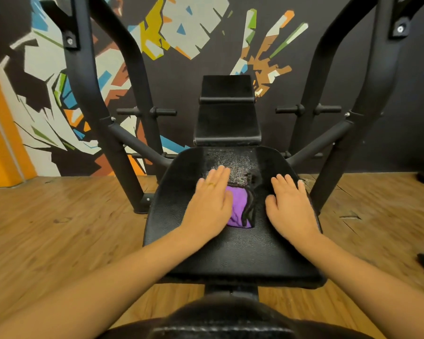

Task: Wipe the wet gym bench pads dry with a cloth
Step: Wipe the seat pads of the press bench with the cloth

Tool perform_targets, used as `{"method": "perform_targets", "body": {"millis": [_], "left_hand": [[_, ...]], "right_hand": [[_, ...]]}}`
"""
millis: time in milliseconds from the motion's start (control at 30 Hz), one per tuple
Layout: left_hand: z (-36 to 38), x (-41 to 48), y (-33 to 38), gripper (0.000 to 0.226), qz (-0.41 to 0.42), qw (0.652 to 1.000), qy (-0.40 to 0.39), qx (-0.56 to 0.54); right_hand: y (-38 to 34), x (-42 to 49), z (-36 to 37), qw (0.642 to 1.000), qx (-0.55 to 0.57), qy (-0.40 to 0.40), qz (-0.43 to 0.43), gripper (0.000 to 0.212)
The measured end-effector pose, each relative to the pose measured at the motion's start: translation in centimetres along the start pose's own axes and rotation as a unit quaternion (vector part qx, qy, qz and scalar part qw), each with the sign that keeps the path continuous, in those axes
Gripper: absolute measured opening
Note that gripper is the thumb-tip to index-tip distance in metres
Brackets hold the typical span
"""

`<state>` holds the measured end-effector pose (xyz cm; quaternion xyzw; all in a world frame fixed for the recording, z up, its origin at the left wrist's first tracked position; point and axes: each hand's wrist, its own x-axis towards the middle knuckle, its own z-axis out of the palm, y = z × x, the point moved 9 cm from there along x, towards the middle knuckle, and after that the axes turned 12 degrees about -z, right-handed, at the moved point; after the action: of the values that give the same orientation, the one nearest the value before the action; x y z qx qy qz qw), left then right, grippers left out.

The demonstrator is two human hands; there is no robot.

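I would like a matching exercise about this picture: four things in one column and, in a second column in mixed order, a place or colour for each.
Column one:
1. left hand
2. right hand
3. cloth
4. back pad

Column two:
a. purple
b. flat on the bare seat pad
c. pressing on the cloth
d. upright, beyond the seat pad

Pairs: 1-c, 2-b, 3-a, 4-d.

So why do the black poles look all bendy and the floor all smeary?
Head view: the wide-angle lens bows the frame posts; the wooden floor blurs toward the edges, while the wet patch on the seat pad glitters under the light.
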<state>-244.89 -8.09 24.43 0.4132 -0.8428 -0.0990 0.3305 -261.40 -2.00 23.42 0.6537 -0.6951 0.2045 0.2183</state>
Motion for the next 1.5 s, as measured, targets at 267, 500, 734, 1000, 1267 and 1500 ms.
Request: {"method": "perform_targets", "body": {"millis": [267,500,734,1000,1267,1500], "left_hand": [[-0.4,0.3,-7.7,0.058,-0.095,0.97,-0.002,0.222],[0.0,0.0,-7.7,0.058,-0.093,0.966,-0.005,0.242],[0.2,0.3,-8.1,0.058,-0.088,0.969,-0.01,0.231],[0.3,0.2,-8.1,0.058,-0.09,0.971,-0.011,0.223],[0.5,0.4,-8.3,0.059,-0.083,0.968,-0.006,0.235],[0.8,0.3,-8.5,0.067,-0.067,0.968,-0.028,0.242]], "right_hand": [[-9.5,2.4,2.4,0.977,0.066,-0.066,-0.191,0.05],[-9.3,2.1,4.1,0.976,0.047,-0.108,-0.18,0.065],[-0.6,-0.1,1.3,0.973,-0.007,-0.176,-0.148,0.064],[-0.6,0.0,1.8,0.987,-0.01,-0.147,-0.067,0.084],[0.8,4.5,2.9,0.979,-0.076,-0.154,-0.107,0.09],[-0.4,1.5,2.7,0.98,-0.068,-0.141,-0.122,0.073]]}}
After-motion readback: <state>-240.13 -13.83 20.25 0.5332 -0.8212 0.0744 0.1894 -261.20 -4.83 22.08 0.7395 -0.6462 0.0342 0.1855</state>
